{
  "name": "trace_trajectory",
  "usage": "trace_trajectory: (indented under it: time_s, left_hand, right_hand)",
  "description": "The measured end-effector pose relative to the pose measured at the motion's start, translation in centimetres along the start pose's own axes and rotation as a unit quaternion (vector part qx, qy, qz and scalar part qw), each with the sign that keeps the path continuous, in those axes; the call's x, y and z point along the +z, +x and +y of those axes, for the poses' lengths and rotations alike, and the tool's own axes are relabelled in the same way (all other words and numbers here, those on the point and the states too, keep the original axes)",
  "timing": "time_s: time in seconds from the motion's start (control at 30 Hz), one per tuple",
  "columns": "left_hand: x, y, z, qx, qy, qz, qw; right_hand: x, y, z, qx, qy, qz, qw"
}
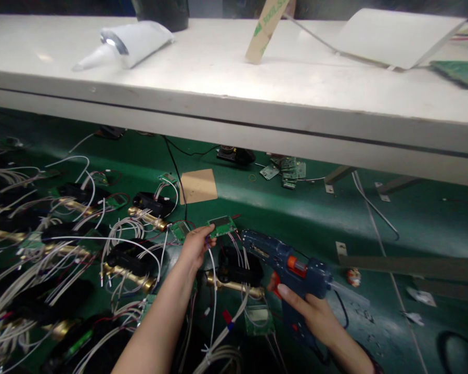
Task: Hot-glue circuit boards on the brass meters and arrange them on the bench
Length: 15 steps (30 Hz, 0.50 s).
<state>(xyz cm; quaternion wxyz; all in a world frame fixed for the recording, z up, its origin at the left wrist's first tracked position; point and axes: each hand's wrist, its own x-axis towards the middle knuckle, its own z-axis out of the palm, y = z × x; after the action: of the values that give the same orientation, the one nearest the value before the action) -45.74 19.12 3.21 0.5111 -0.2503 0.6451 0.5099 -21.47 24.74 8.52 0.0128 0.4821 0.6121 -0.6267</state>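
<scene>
Between the fingers of my left hand [198, 245] is a green circuit board [223, 225] with a dark display, held by its left end. My right hand [310, 311] grips a dark blue glue gun [284, 265] with an orange trigger, a finger on that trigger. The gun's nozzle points left, close to the board's right end. Beneath the board sits a black housing [239, 266] on a brass pipe fitting [234, 285], with wires running up to the board. Another board [258, 318] with a pale display lies below, nearer to me.
Several brass fittings with black housings and bundled white wires crowd the left side. A white shelf [218, 78] spans the top, carrying a white tube [136, 44]. Loose boards [290, 170] and a tan card [198, 186] lie under it. Metal brackets [393, 264] stand at right.
</scene>
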Motion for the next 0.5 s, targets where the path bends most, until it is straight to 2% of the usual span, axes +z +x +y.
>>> trace_trajectory:
  time_s: [0.17, 0.5]
  left_hand:
    - [-0.14, 0.16, -0.12, -0.001, -0.005, -0.011, 1.000]
    - [-0.59, 0.66, -0.28, 0.004, -0.005, -0.043, 0.999]
  right_hand:
    - [-0.01, 0.11, -0.07, -0.010, -0.008, 0.001, 1.000]
    - [0.02, 0.13, -0.32, 0.029, -0.003, 0.003, 1.000]
